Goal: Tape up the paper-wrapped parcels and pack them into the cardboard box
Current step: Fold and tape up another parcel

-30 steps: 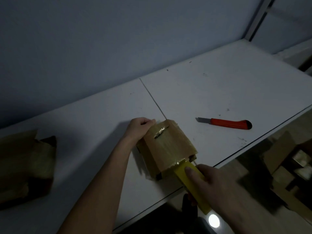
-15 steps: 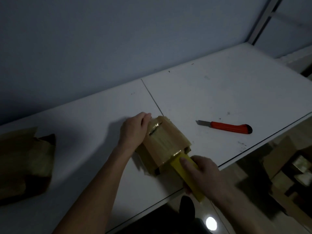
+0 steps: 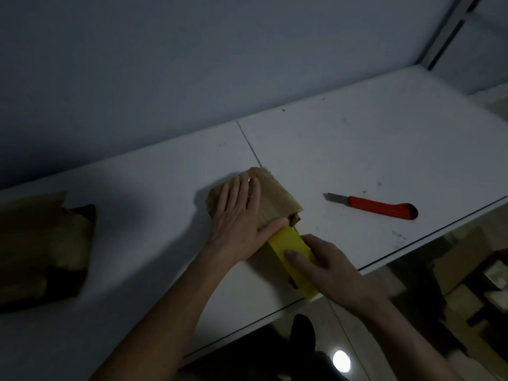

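A brown paper-wrapped parcel (image 3: 276,199) lies on the white table (image 3: 371,149) near its front edge. My left hand (image 3: 239,213) lies flat on top of the parcel with straight fingers, the thumb reaching toward the tape. My right hand (image 3: 327,266) grips a yellow tape dispenser (image 3: 291,248), whose front end touches the near side of the parcel. A second brown paper parcel (image 3: 41,248) sits at the far left of the table.
An orange utility knife (image 3: 376,207) with its blade out lies to the right of the parcel. Cardboard pieces (image 3: 464,259) lie on the floor beyond the table's right edge. A wall runs along the back of the table.
My left hand has moved from the parcel's far left edge onto its top and now presses it flat. The parcel has tipped down lower onto the table. The dispenser stays at its near side.
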